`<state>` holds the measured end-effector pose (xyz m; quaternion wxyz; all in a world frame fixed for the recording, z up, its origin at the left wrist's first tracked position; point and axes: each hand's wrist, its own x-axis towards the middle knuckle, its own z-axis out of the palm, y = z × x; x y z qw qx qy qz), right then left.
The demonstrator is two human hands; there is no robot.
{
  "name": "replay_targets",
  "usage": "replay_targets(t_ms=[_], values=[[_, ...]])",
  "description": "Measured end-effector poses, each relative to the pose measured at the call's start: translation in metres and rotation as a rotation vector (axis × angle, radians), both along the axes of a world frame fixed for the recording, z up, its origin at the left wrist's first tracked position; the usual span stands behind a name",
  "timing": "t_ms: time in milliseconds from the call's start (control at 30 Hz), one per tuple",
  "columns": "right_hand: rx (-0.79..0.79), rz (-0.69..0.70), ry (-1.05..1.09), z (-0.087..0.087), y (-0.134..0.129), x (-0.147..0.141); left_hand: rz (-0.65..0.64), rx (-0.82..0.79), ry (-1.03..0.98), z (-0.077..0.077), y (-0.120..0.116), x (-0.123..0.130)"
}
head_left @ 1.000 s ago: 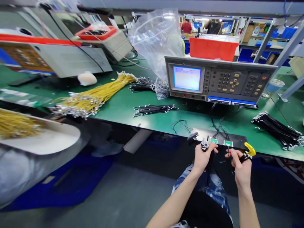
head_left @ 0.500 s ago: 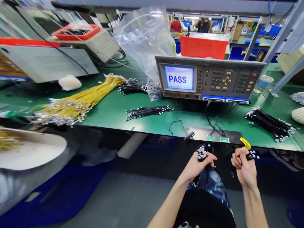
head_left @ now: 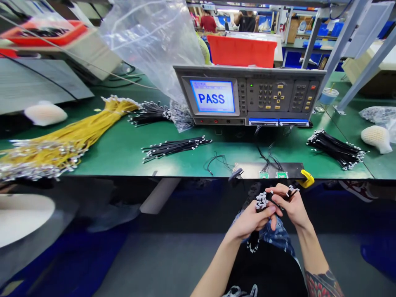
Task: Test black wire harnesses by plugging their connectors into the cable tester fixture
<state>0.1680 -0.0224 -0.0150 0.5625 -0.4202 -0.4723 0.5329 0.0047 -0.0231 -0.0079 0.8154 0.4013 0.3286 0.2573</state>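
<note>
My left hand is closed round a bundle of short black cables with white plug ends, which stick out above and below the fist. Close against it, my right hand is closed on a few black cables whose white ends show past the knuckles. The fingertips of both hands meet over a dark cable. Just beyond them, two small green circuit boards lie on a black plate at the bench edge, with black wires running up to a tester whose screen reads PASS.
A yellow-handled clamp and a dark clamp hold the plate's ends. Black cable bundles lie left and right. Yellow cables lie far left. A red bin stands behind the tester. People are in the background.
My right hand has moved left from beside the yellow clamp to meet my left hand, which keeps its bundle. The whole view has shifted, with the bench sliding left.
</note>
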Motion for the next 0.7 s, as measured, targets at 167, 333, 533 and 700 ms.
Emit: replay_targets(t_ms=[167, 333, 533, 700], values=[[-0.023, -0.028, 0.003, -0.004, -0.003, -0.002, 0.084, 0.103, 0.069, -0.006, 0.000, 0.006], [-0.029, -0.176, 0.117, -0.013, -0.002, -0.004, 0.064, 0.179, 0.104, -0.010, 0.000, -0.001], [-0.066, -0.443, 0.335, -0.018, 0.002, 0.011, 0.287, 0.196, 0.130, -0.017, 0.003, -0.009], [-0.055, -0.477, 0.179, -0.031, 0.007, 0.021, 0.546, 0.110, 0.012, -0.019, 0.007, -0.012]])
